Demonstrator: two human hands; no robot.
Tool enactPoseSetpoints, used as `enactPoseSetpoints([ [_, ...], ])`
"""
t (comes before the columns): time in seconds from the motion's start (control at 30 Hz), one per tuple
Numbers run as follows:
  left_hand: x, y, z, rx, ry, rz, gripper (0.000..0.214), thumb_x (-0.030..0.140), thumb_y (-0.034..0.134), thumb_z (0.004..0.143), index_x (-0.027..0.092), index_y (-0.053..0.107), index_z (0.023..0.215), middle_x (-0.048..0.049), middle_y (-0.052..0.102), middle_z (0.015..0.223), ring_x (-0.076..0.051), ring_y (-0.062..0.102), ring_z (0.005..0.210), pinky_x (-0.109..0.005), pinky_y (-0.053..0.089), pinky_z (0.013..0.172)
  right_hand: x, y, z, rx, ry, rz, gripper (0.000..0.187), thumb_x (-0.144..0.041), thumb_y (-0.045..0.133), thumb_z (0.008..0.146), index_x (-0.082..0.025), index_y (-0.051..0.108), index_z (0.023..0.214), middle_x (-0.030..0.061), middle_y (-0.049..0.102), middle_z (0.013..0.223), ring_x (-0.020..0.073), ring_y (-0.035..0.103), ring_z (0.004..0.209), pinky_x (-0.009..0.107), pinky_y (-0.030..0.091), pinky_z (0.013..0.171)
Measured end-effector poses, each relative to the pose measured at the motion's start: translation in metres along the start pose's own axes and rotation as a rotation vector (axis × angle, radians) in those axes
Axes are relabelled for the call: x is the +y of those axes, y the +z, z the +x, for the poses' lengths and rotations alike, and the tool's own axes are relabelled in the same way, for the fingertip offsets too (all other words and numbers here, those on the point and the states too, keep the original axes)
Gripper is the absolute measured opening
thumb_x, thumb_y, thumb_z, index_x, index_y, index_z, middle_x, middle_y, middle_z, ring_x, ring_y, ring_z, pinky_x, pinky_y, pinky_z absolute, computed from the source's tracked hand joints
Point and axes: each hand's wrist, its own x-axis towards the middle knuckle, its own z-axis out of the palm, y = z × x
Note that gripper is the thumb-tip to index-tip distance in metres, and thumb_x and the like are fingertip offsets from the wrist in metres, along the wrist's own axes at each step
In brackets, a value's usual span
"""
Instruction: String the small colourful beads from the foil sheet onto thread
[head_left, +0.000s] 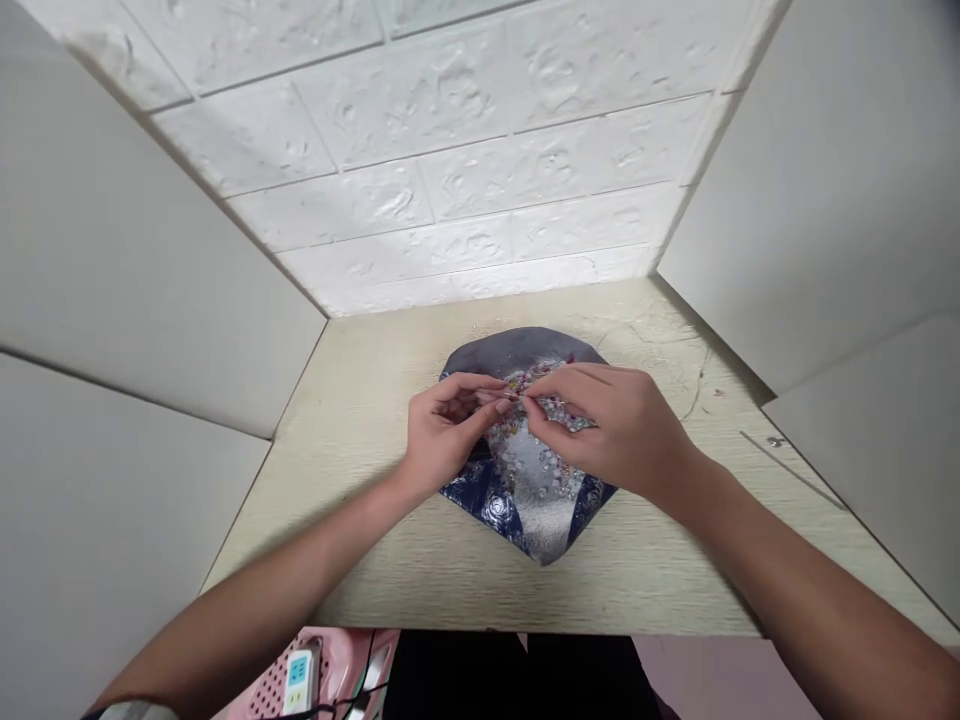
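A blue and silver patterned cloth (525,500) lies spread in the middle of the pale wooden desk (420,560). On it rests a heap of small, shiny, mixed-colour beads (534,462). My left hand (442,430) and my right hand (615,425) meet above the heap, fingertips touching. Both pinch something tiny between thumb and forefinger, too small to name. The hands hide part of the heap and the cloth's middle.
White panels wall the desk on the left and right, and white brick-pattern foam stands behind it. A thin metal pin or needle (787,462) lies near the right panel. Below the desk's front edge are a pink basket and a white power strip (298,682).
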Motion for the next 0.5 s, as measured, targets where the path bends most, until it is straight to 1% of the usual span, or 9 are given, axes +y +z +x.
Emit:
enactPoseSetpoints([
  [0.1, 0.0011, -0.0001, 0.0007, 0.002, 0.013, 0.021, 0.012, 0.015, 0.077, 0.069, 0.016, 0.071, 0.080, -0.0029, 0.072, 0.075, -0.011, 0.066, 0.065, -0.021, 0.055, 0.061, 0.0012, 0.0004, -0.0007, -0.010, 0.027, 0.019, 0.010, -0.016, 0.055, 0.084, -0.016, 0.063, 0.079, 0.0000, 0.068, 0.068, 0.0105, 0.059, 0.057, 0.023, 0.047, 0.054],
  [0.2, 0.0004, -0.0006, 0.0024, -0.030, 0.091, 0.044, 0.009, 0.012, 0.076, 0.069, 0.017, 0.072, 0.076, -0.0036, 0.071, 0.077, -0.012, 0.066, 0.071, -0.021, 0.055, 0.063, 0.0019, 0.0004, -0.0012, -0.014, 0.039, 0.028, 0.010, -0.015, 0.055, 0.083, -0.016, 0.064, 0.081, -0.0007, 0.067, 0.068, 0.0095, 0.056, 0.056, 0.023, 0.045, 0.054],
  [0.3, 0.0000, -0.0008, 0.0041, -0.055, 0.140, 0.049, 0.012, 0.009, 0.075, 0.069, 0.018, 0.074, 0.076, -0.0033, 0.070, 0.078, -0.012, 0.065, 0.073, -0.020, 0.054, 0.063, 0.0022, 0.0004, -0.0015, -0.010, 0.042, 0.030, 0.009, -0.015, 0.055, 0.083, -0.016, 0.063, 0.081, -0.0009, 0.067, 0.069, 0.0092, 0.055, 0.056, 0.022, 0.044, 0.055],
  [0.5, 0.0008, -0.0002, 0.0039, -0.029, 0.106, 0.064, 0.012, 0.009, 0.075, 0.068, 0.018, 0.074, 0.076, -0.0033, 0.070, 0.079, -0.011, 0.064, 0.069, -0.020, 0.052, 0.060, 0.0019, -0.0001, -0.0024, -0.042, 0.065, 0.036, 0.008, -0.016, 0.055, 0.081, -0.015, 0.062, 0.078, -0.0017, 0.064, 0.064, 0.0087, 0.052, 0.054, 0.022, 0.041, 0.052],
])
